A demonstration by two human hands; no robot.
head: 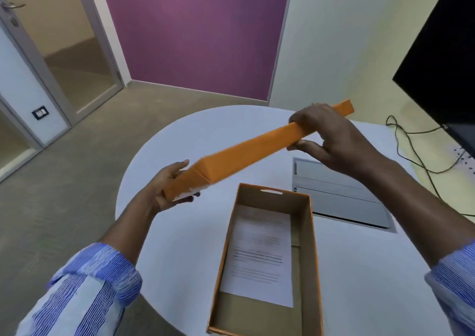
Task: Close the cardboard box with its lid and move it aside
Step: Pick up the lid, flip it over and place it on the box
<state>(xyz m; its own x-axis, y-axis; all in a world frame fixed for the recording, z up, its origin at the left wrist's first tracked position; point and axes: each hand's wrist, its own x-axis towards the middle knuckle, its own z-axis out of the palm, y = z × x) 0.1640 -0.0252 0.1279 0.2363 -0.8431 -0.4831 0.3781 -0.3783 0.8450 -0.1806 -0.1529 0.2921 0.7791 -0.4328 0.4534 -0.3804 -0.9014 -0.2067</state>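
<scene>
An open cardboard box (307,253) stands on the white table (180,258) in front of me, its long side running away from me. A printed sheet of paper (259,256) lies flat inside it. The orange lid (246,150) is in the air above and beyond the box, tilted and seen edge-on. My left hand (168,184) holds the lid's near left end. My right hand (331,135) grips its long side near the far right end.
A grey cable hatch (341,194) is set into the table to the right of the box. A black screen (442,60) hangs at the right edge, with cables (408,150) trailing below it. The table's curved rim drops to the floor on the left.
</scene>
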